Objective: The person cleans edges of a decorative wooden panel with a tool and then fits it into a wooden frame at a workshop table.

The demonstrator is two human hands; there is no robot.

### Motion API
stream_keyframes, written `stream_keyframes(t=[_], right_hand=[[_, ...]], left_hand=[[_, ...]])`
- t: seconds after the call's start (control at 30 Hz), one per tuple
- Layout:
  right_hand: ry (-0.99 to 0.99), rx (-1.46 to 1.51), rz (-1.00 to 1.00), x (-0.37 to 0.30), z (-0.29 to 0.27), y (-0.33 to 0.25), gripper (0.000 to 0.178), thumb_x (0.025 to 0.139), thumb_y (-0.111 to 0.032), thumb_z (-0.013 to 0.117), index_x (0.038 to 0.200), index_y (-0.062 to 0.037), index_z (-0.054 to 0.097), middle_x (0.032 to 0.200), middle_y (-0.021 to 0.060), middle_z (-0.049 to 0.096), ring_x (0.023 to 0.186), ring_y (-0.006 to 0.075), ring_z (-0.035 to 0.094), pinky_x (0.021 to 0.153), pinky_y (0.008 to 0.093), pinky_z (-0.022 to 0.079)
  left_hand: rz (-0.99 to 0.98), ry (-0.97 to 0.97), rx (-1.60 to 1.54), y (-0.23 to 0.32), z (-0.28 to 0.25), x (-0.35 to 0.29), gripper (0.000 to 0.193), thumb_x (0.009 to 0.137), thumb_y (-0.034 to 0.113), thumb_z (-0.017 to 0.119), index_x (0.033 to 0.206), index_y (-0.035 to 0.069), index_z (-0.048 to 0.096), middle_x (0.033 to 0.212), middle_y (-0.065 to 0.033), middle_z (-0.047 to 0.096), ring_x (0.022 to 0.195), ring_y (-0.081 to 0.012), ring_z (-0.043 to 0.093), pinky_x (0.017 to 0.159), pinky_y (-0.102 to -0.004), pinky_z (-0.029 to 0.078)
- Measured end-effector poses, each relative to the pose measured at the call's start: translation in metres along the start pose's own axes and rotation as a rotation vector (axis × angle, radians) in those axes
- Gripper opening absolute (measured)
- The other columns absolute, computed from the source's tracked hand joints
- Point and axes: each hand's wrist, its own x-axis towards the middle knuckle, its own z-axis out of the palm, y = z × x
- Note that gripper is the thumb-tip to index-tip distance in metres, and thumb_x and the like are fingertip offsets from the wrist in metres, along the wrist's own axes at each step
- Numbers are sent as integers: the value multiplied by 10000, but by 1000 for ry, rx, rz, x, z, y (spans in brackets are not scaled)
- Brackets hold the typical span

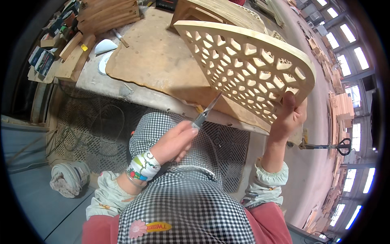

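My left hand is closed round the grey handle of a knife. The slim blade points up and away, its tip close to the lower left edge of a pale wooden lattice panel; whether it touches the wood I cannot tell. The panel has a curved rim and many irregular holes. It stands tilted on edge over the brown board on the table. My right hand grips its right edge, thumb on the near face and the other fingers mostly hidden.
Another wooden frame lies behind the panel. A brown board covers part of the worktable. Stacked wood pieces, a putty knife and boxes sit to the far left. A white bucket stands on the floor; a clamp is at right.
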Motion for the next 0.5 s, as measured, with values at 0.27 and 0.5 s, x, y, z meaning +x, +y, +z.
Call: stream_keyframes(t=[0.27, 0.5], right_hand=[[-36, -20, -18, 1, 2, -1, 375, 1020, -307, 648, 1190, 28, 644, 954, 40, 685, 825, 97, 609, 731, 249, 500], [-55, -25, 45, 3, 0, 1, 390, 1026, -339, 628, 1157, 28, 641, 969, 61, 687, 827, 115, 632, 702, 256, 522]], left_hand=[[104, 14, 24, 24, -6, 26, 289, 1080, 328, 446, 1113, 43, 488, 666, 9, 504, 468, -62, 480, 401, -220, 424], [88, 35, 102, 31, -8, 38, 419, 1075, 363, 445, 1300, 11, 476, 664, 4, 500, 463, -66, 474, 394, -220, 411]])
